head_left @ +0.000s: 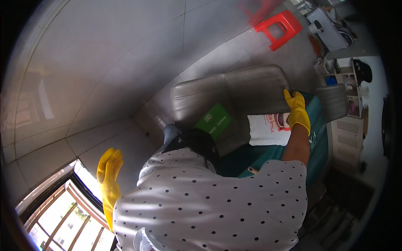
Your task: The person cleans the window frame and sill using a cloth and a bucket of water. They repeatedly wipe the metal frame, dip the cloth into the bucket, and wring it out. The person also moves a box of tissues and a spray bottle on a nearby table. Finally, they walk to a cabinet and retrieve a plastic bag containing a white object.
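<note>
My left hand (109,170), in a yellow rubber glove, is raised at the left near the wall and window. Its fingers lie together, stretched out, and it holds nothing. My right hand (298,109), gloved the same way, reaches to the far corner of a teal cover with pale print (319,148). Its fingers curl over the cover's edge beside the grey sofa (255,90), with the thumb towards the seat; the fingertips are partly hidden. Left of that wrist lies a white printed packet or cloth (268,130). A flat green printed packet (214,120) rests on the sofa.
A red plastic stool (280,29) stands on the floor beyond the sofa. Shelves with small items (349,81) line the right side. A grey cushion (333,101) adjoins the teal cover. A tiled wall (96,62) and a barred window (63,221) are at the left.
</note>
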{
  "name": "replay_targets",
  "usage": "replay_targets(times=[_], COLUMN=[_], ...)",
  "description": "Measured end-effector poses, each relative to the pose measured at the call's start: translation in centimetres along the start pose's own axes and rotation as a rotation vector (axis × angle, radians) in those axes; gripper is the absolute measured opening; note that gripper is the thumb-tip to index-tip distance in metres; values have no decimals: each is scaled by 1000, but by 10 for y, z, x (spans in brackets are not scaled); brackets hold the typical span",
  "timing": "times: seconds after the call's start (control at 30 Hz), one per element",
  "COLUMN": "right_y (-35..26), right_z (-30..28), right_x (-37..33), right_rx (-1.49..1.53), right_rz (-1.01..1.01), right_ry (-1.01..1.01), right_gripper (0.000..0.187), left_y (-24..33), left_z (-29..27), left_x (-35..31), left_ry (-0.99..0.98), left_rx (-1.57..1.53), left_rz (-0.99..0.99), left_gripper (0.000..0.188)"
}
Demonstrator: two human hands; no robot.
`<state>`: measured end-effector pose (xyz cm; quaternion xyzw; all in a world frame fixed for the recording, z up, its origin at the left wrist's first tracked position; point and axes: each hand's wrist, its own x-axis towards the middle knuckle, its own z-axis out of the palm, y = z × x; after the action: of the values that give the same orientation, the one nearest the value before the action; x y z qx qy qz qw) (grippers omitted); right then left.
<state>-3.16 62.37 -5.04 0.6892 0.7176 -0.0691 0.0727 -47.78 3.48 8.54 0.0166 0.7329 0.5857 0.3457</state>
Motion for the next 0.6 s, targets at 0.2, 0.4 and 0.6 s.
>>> replay_targets(times=[0.2,0.4,0.6], right_y=[-1,11,24], right_z=[22,36,40], right_x=[26,31,41], right_rx=[-125,30,-47], right_rz=[6,22,41], right_ry=[-46,23,50], right_gripper=[87,84,84], left_y=[2,20,33], left_z=[25,47,50], left_x=[38,68,77], left_ry=[-18,-154,-157], left_rx=[61,137,135], left_rz=[-103,-155,-143], left_gripper=[36,34,41])
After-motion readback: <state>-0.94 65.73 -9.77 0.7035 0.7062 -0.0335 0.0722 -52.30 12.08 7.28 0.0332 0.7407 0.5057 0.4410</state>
